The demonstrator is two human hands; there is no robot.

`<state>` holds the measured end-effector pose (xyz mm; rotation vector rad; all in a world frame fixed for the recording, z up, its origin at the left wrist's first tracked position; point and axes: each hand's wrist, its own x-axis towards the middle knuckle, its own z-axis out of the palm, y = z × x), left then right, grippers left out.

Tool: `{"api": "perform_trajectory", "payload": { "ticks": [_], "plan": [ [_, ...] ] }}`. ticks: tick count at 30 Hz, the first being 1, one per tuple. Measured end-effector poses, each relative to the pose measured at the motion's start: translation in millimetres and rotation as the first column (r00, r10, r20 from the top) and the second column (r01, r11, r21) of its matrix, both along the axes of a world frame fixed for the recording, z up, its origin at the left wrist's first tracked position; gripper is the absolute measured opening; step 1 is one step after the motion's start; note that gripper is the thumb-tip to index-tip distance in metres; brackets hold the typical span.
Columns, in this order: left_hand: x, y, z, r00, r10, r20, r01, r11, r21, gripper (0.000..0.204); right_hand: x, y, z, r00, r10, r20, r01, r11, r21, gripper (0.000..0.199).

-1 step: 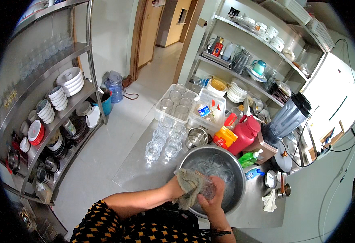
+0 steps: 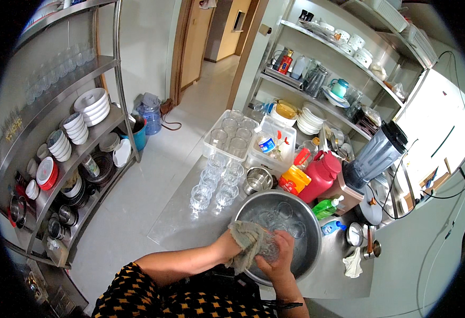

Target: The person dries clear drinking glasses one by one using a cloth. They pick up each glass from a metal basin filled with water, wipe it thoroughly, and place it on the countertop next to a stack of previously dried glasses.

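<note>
My left hand grips a grey dishcloth and presses it against a clear drinking glass. My right hand holds that glass from below. Both hands are over the near rim of a large steel basin filled with water, in which several more glasses lie submerged. Just left of the basin, several washed glasses stand on the steel counter.
A clear plastic crate with glasses stands behind, next to a small steel pot, an orange box, a red jug, a green soap bottle and a blender. The shelf at left holds stacked white bowls.
</note>
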<state>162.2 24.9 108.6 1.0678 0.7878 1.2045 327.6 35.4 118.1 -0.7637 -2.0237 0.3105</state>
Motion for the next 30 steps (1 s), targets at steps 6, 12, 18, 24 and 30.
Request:
{"api": "perform_trajectory", "payload": {
  "ticks": [6, 12, 18, 24, 30],
  "plan": [
    [-1, 2, 8, 0.744, 0.301, 0.597, 0.017, 0.884, -0.467, 0.023, -7, 3, -1, 0.995, -0.041, 0.088, 0.018, 0.969, 0.247, 0.063],
    [-24, 6, 3, 0.774, 0.349, 0.529, -0.036, 0.858, -0.513, 0.030, -28, -5, -21, 0.868, -0.107, -0.484, -0.033, 0.962, -0.272, 0.068],
    [-26, -10, -46, 0.698, 0.097, 0.710, 0.392, 0.777, -0.492, 0.038, -55, -12, -25, 0.899, -0.055, -0.434, -0.052, 0.971, -0.232, 0.068],
    [-51, -19, -43, 0.431, 0.111, 0.896, 0.527, 0.774, -0.349, 0.042, -67, -11, -5, 0.991, 0.068, 0.118, -0.066, 0.998, -0.020, 0.065],
    [-81, -28, -62, 0.596, 0.080, 0.799, 0.440, 0.800, -0.408, 0.042, -84, -13, 18, 0.925, 0.117, 0.361, -0.102, 0.993, -0.060, 0.047]
  ]
}}
